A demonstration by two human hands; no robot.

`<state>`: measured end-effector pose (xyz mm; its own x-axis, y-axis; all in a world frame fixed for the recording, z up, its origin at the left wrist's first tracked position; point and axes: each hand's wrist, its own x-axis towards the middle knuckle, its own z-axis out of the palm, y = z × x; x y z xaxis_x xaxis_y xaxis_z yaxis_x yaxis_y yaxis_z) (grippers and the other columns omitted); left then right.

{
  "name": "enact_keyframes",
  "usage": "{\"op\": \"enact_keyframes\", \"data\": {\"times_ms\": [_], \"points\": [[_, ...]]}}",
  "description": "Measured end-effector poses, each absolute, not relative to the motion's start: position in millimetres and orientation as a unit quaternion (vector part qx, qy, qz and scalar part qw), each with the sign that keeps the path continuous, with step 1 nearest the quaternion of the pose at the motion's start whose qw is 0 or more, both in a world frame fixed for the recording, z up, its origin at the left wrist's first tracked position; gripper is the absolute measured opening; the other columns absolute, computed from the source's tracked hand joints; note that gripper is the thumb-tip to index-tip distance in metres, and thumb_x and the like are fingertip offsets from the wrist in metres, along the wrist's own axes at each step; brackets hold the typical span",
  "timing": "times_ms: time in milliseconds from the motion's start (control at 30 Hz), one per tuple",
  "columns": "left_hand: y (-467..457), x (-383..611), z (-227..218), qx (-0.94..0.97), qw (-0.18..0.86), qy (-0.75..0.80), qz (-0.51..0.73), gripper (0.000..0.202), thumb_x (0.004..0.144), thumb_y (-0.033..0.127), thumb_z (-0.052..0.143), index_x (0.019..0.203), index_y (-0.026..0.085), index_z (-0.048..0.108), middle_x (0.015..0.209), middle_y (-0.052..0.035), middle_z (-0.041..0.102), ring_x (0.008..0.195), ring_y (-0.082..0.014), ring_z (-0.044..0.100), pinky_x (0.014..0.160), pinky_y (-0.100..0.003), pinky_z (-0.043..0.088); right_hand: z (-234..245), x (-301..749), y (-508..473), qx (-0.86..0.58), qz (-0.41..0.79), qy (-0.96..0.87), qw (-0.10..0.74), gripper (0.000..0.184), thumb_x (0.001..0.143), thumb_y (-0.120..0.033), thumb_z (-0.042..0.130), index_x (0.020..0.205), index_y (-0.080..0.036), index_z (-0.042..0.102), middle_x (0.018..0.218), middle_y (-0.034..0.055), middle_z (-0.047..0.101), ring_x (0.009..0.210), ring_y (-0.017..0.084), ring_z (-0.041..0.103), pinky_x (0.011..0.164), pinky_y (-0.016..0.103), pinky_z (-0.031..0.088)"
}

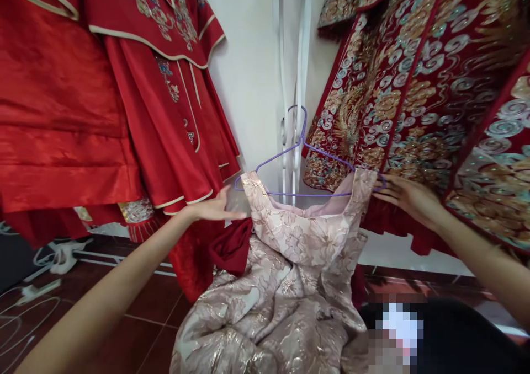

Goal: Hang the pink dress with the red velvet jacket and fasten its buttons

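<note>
A pale pink and gold floral dress (298, 241) hangs by its wide shoulder straps on a purple clothes hanger (304, 137). My left hand (215, 206) is open beside the left strap, fingers apart, with nothing held. At the opposite side, my right hand (403, 194) has its fingers at the edge of the right strap, close to the hanger's end; the fingertips are partly hidden there. The dress's skirt bunches in folds toward me. Dark red cloth (234, 247) lies against its left side.
Red embroidered garments (161, 87) hang at the left, and heavily patterned red and gold ones (393, 87) at the right. White upright bars (292, 59) stand behind the hanger. Cables (28, 319) and a white rack base (120, 261) are low at the left, over brown floor tiles (153, 319).
</note>
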<state>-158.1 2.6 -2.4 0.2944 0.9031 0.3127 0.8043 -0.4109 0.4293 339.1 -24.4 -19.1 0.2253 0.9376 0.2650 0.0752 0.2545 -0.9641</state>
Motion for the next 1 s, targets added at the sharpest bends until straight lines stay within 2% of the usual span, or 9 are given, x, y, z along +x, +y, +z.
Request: {"op": "enact_keyframes", "data": {"times_ms": [67,133,233,333,500,600,733,833,1000], "points": [[14.8,-138.9,7.6,0.818,0.068,0.510,0.259,0.097,0.068,0.059,0.066,0.145,0.016,0.024,0.151,-0.0201,0.028,0.137,-0.0303,0.034,0.105,-0.040,0.039,-9.2,329.1,-24.5,-0.506,0.298,-0.505,0.633,0.026,0.091,-0.026,0.038,0.105,-0.016,0.058,0.112,0.0197,0.063,0.098,0.019,0.064,0.084,0.032,0.049],[24.8,-119.3,14.7,0.832,0.025,0.486,0.266,0.092,0.075,0.062,0.057,0.146,0.017,0.020,0.153,-0.0178,0.025,0.140,-0.0319,0.026,0.111,-0.046,0.027,-2.8,316.4,-22.1,-0.511,0.179,-0.559,0.628,0.027,0.092,-0.026,0.039,0.110,-0.016,0.057,0.116,0.0175,0.062,0.104,0.018,0.061,0.090,0.031,0.045],[32.5,-98.3,17.9,0.837,-0.021,0.484,0.255,0.071,0.087,0.059,0.040,0.144,0.020,0.025,0.148,-0.0144,0.037,0.138,-0.0311,0.031,0.113,-0.056,0.014,-1.4,299.6,-15.7,-0.501,-0.025,-0.687,0.526,0.030,0.092,-0.027,0.042,0.116,-0.016,0.056,0.118,0.0144,0.062,0.109,0.019,0.057,0.097,0.033,0.039],[33.0,-93.9,17.7,0.838,-0.086,0.478,0.251,0.050,0.095,0.049,0.027,0.132,0.019,0.043,0.132,-0.0103,0.056,0.126,-0.0236,0.047,0.115,-0.053,0.011,-6.7,291.2,-12.3,-0.518,-0.151,-0.732,0.416,0.033,0.095,-0.030,0.037,0.114,-0.014,0.057,0.111,0.0141,0.063,0.105,0.023,0.056,0.097,0.037,0.038],[27.8,-105.4,25.0,0.862,-0.154,0.420,0.237,0.043,0.097,0.040,0.025,0.109,0.019,0.060,0.105,-0.0031,0.070,0.099,-0.0152,0.064,0.117,-0.039,0.019,-12.2,294.9,-16.0,-0.507,-0.198,-0.727,0.418,0.033,0.097,-0.028,0.035,0.109,-0.013,0.062,0.107,0.0132,0.065,0.101,0.020,0.056,0.094,0.029,0.039],[23.5,-110.3,26.3,0.857,-0.180,0.422,0.234,0.042,0.098,0.037,0.026,0.115,0.018,0.059,0.110,-0.0041,0.069,0.109,-0.0176,0.061,0.113,-0.039,0.031,-11.0,302.2,-14.8,-0.500,-0.191,-0.726,0.432,0.030,0.095,-0.027,0.039,0.106,-0.015,0.065,0.109,0.0113,0.068,0.100,0.018,0.061,0.091,0.025,0.041],[18.9,-124.4,13.1,0.808,-0.227,0.496,0.222,0.042,0.098,0.035,0.024,0.110,0.016,0.060,0.109,-0.0099,0.069,0.124,-0.0231,0.052,0.094,-0.037,0.049,-12.3,310.4,-10.1,-0.483,-0.231,-0.711,0.455,0.029,0.093,-0.028,0.040,0.100,-0.015,0.065,0.102,0.0117,0.070,0.094,0.020,0.064,0.087,0.028,0.045],[16.7,-141.6,-3.2,0.784,-0.255,0.536,0.180,0.043,0.098,0.034,0.025,0.099,0.015,0.063,0.094,-0.0123,0.070,0.114,-0.0253,0.059,0.088,-0.037,0.052,-16.9,313.0,-11.1,-0.456,-0.247,-0.724,0.455,0.031,0.093,-0.029,0.038,0.102,-0.015,0.065,0.100,0.0112,0.070,0.092,0.021,0.064,0.085,0.030,0.047],[5.6,-144.3,-19.0,0.830,-0.277,0.471,0.114,0.040,0.098,0.032,0.028,0.089,0.014,0.063,0.071,-0.0081,0.068,0.082,-0.0209,0.067,0.093,-0.037,0.047,-24.7,309.3,-12.2,-0.462,-0.246,-0.723,0.451,0.029,0.092,-0.029,0.040,0.101,-0.015,0.064,0.097,0.0111,0.070,0.089,0.021,0.065,0.084,0.030,0.049]]}}
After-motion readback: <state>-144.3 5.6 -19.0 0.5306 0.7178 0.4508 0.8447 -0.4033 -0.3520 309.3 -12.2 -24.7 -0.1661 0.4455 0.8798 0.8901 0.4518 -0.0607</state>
